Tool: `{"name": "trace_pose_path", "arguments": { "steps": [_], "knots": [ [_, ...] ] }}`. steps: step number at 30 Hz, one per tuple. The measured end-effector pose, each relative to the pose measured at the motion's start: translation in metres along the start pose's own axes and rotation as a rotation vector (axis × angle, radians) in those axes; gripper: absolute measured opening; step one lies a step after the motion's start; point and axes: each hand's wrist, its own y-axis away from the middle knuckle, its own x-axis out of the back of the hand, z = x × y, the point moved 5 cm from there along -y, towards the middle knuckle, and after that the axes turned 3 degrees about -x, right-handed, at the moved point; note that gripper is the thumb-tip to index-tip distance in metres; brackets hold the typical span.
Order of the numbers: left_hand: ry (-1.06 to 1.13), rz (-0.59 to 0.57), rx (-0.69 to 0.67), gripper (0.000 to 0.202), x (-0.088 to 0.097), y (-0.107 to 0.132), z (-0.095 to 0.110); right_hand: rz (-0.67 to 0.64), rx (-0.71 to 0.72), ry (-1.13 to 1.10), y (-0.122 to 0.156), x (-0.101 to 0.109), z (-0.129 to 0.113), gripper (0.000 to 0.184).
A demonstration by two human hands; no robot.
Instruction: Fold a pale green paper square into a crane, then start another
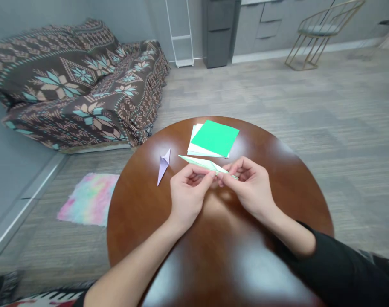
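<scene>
Pale-green folded paper (201, 162) is pinched by the left hand (188, 194) and right hand (252, 187), apparently to hold its creases firm above the round surface (140, 221).

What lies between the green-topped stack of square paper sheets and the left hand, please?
In the head view, a slim, pale green piece of folded paper lies between the green-topped stack and the left hand.
</scene>
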Motion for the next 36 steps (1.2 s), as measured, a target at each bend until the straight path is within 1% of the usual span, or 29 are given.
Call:
{"name": "trace_pose_path", "arguments": {
  "steps": [4,7,10,12,14,17,21,23,25,28,33,36],
  "knots": [
    [-0.022,0.06,-0.089,0.012,0.001,0.003,0.0,0.011,-0.089,-0.102,-0.001,-0.003,0.009,0.038],
    [-0.142,0.06,-0.16,0.002,0.004,0.005,0.002,0.009,-0.145,-0.136,-0.002,-0.003,0.013,0.042],
    [-0.295,-0.016,-0.198,0.017,0.003,0.006,0.006,-0.001,-0.13,-0.123,-0.002,-0.002,0.011,0.044],
    [-0.334,-0.08,-0.207,0.022,0.001,0.006,0.007,-0.001,-0.1,-0.094,-0.002,-0.001,0.008,0.042],
    [-0.34,-0.109,-0.207,0.023,0.0,0.006,0.008,0.009,-0.083,-0.086,-0.002,0.001,0.007,0.042],
    [-0.389,-0.092,-0.232,0.024,0.0,0.006,0.008,0.013,-0.103,-0.138,-0.002,0.002,0.01,0.043],
    [-0.469,-0.048,-0.369,0.027,0.001,0.009,0.013,0.023,-0.129,-0.206,0.0,0.001,0.012,0.045],
    [-0.501,-0.045,-0.434,0.028,0.0,0.01,0.015,0.034,-0.114,-0.2,0.0,0.001,0.011,0.046],
    [-0.513,-0.052,-0.471,0.029,-0.001,0.011,0.017,0.041,-0.093,-0.174,0.0,0.001,0.01,0.046],
    [-0.478,-0.05,-0.462,0.027,-0.002,0.012,0.018,0.045,-0.07,-0.138,0.0,0.002,0.009,0.04],
    [-0.43,-0.033,-0.357,0.02,0.0,0.012,0.018,0.03,-0.041,-0.087,0.002,0.002,0.003,0.022],
    [-0.412,-0.059,-0.35,0.018,0.003,0.008,0.021,0.0,-0.036,-0.048,0.002,0.002,-0.004,0.02]
  ]
}}
